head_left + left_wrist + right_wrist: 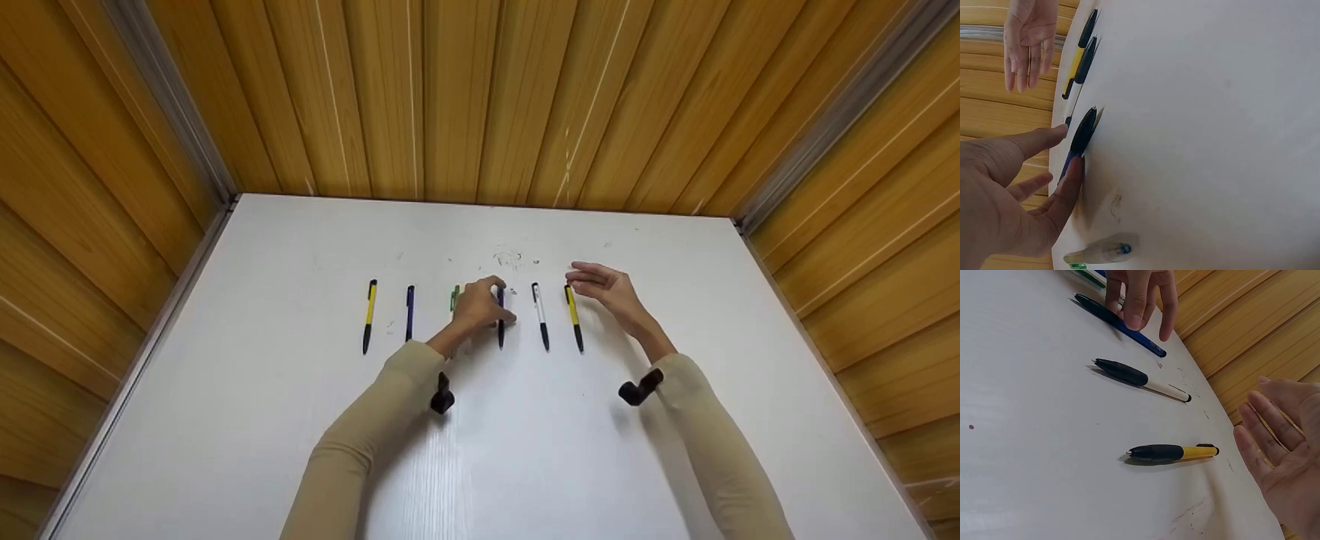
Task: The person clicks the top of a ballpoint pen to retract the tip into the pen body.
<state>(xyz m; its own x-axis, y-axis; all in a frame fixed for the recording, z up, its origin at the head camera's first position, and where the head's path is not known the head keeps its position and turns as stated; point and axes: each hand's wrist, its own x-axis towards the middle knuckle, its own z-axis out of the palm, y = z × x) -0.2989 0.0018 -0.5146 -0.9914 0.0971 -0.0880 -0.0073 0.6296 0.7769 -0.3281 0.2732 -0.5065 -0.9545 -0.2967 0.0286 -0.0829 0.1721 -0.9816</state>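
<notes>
My left hand (478, 304) spreads over a blue pen (501, 330) that lies on the table. In the left wrist view a fingertip is right at that pen's barrel, and the thumb stands a little off on the other side. A green-clipped pen (454, 298) is partly hidden behind this hand. Fingers extended and holding nothing, my right hand (611, 291) hovers by the top end of a yellow pen (1199, 451) with a black grip. Between the hands lies a white pen (540, 313), also black-gripped.
Farther left on the white table (247, 360) lie another yellow pen (370, 315) and another blue pen (409, 311), roughly in line with the others. Dark scribble marks (508, 259) show behind the pens. Wood-patterned walls (450, 97) rise at the back and sides.
</notes>
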